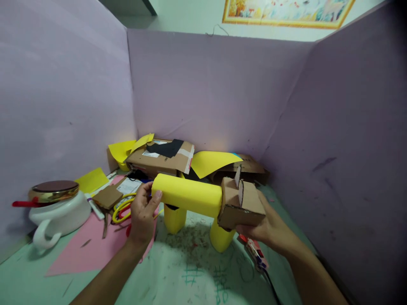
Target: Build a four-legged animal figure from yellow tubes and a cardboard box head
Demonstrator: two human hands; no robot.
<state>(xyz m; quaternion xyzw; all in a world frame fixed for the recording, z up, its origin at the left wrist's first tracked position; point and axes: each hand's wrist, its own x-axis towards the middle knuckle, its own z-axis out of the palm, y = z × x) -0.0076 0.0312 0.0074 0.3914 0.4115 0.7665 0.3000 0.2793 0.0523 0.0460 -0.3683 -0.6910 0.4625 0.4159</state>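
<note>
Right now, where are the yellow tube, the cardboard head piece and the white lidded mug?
yellow tube (187, 195), head view, middle of its top side.
cardboard head piece (241, 205), head view, its front face.
white lidded mug (60, 214), head view, its white side wall.

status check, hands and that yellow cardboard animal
Left hand grips yellow body tail end. Right hand holds cardboard head. Legs over table, scissors behind.
</note>
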